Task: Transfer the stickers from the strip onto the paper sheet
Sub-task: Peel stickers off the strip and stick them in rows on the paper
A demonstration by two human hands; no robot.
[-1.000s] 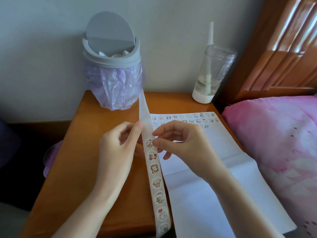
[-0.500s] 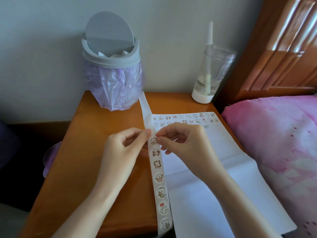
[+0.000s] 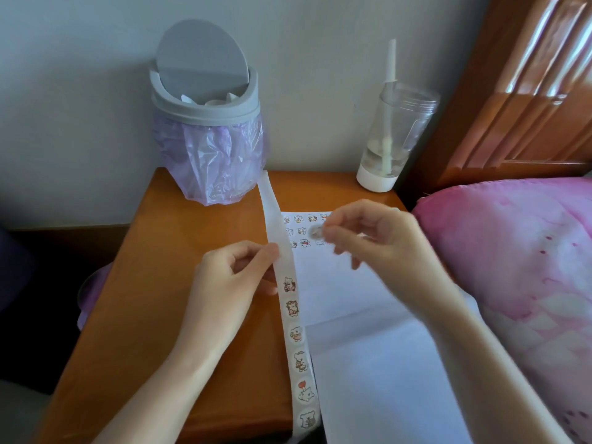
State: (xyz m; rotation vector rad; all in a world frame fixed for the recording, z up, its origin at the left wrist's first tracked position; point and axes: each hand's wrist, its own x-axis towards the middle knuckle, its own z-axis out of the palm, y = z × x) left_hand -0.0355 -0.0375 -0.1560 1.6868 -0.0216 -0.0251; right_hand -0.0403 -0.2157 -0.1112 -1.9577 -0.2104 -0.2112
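Above table [image 3: 179, 251]: left fingers [image 3: 256, 255] pinch white cartoon-sticker strip [image 3: 271, 216]; right fingers [image 3: 334, 234] pinch blurred sticker [image 3: 315, 232] over sheet [image 3: 352, 299].

This is a bedroom in a home. A small wooden bedside table [image 3: 192, 283] stands against a plain painted wall [image 3: 80, 91], just beside a bed with a carved, glossy wooden headboard [image 3: 528, 91] and pink patterned bedding [image 3: 512, 251]. On the table sit a little grey swing-lid bin [image 3: 205, 107] lined with a purple bag [image 3: 217, 161] and a clear drinking cup [image 3: 394, 136] with a straw.
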